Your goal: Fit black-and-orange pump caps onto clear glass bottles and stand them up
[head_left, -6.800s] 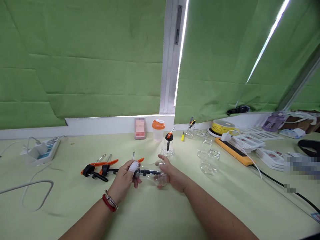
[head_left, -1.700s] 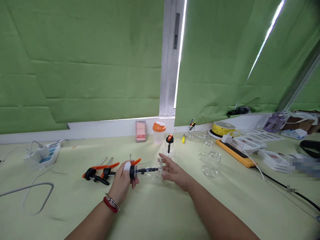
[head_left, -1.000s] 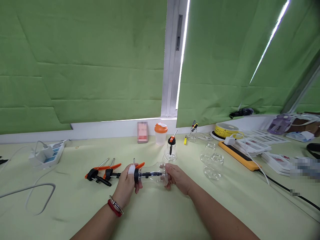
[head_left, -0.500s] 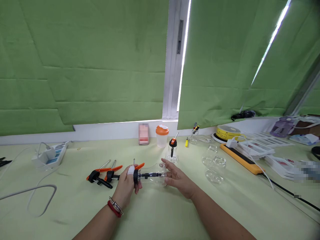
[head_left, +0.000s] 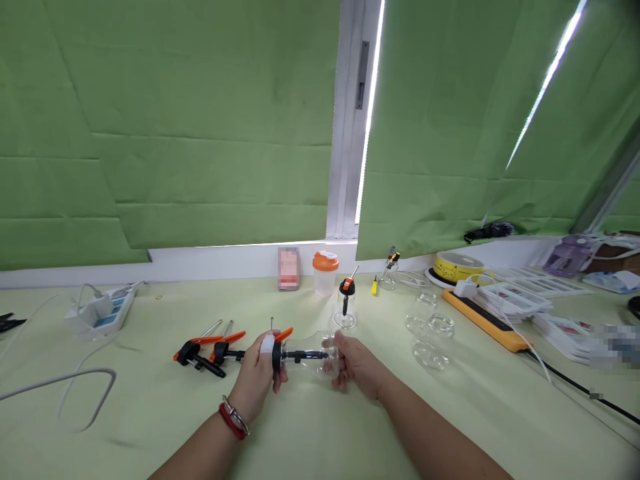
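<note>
A clear glass bottle point(head_left: 320, 355) lies sideways in the air between my hands, with a black stem inside it. My left hand point(head_left: 261, 367) is closed round its black cap, from which an orange lever sticks out. At the bottle's wide base, my right hand point(head_left: 356, 363) grips the glass with fingers curled. To the left, two black tops with orange levers point(head_left: 189, 353) point(head_left: 223, 352) rest on the table. Behind my hands stands a glass bottle with a black top point(head_left: 346, 303). Clear glass bottles point(head_left: 431, 343) point(head_left: 421, 312) stand at the right.
Along the back are a pink box point(head_left: 289, 269), an orange-lidded cup point(head_left: 325, 273), a yellow tool point(head_left: 375, 287) and a yellow tape roll point(head_left: 456, 267). An orange power strip point(head_left: 485, 321) lies at the right, a white one point(head_left: 107, 313) at the left, both with cables.
My right hand's fingers have closed from a spread pose round the bottle's base. The view has shifted very slightly.
</note>
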Demonstrator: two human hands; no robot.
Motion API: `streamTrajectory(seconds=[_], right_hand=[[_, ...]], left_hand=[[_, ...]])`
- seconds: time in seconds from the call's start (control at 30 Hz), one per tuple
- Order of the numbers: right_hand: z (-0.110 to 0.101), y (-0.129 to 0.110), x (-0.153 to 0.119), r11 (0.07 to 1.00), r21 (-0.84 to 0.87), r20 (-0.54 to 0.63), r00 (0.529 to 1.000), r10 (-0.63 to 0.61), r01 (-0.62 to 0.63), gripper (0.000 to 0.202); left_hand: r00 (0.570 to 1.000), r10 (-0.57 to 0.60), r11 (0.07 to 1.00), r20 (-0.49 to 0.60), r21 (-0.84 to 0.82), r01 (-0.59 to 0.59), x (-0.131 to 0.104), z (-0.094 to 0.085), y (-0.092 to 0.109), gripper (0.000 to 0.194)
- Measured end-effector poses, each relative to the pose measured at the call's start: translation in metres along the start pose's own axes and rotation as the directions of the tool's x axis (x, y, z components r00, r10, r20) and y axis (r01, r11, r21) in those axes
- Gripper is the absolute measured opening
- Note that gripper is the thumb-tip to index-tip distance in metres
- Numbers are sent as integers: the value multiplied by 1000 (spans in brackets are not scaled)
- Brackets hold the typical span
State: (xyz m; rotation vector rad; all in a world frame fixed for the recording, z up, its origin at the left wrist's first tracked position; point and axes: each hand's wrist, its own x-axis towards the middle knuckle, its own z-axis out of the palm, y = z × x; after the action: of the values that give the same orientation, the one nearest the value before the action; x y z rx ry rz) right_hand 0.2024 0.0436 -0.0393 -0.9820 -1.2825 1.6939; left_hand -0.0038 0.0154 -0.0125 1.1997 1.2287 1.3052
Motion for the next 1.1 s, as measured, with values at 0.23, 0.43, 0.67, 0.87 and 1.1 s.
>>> streamTrajectory(seconds=[0.23, 0.43, 0.67, 0.87, 1.1], right_hand=[[-6, -7, -8, 998, 15, 55, 996, -64, 63, 62], [-6, -12, -13, 977, -2, 101, 972, -213, 214, 69], [0, -8, -6, 994, 14, 64, 991, -114, 113, 44], [-1, -1, 0, 998, -55, 3, 1000, -29, 29, 53], [-8, -12, -13, 982, -34, 90, 979, -180, 184, 68]], left_hand=[[999, -31, 998, -18, -53, 30, 6, -4, -5, 48], [999, -30, 998, -43, -57, 28, 6, -4, 0, 47], [999, 3, 1000, -46, -20, -4, 3, 0, 0, 43], [1000, -15, 1000, -9, -26, 15, 4, -1, -3, 47], [999, -33, 996, -24, -86, 31, 7, -5, -5, 46]])
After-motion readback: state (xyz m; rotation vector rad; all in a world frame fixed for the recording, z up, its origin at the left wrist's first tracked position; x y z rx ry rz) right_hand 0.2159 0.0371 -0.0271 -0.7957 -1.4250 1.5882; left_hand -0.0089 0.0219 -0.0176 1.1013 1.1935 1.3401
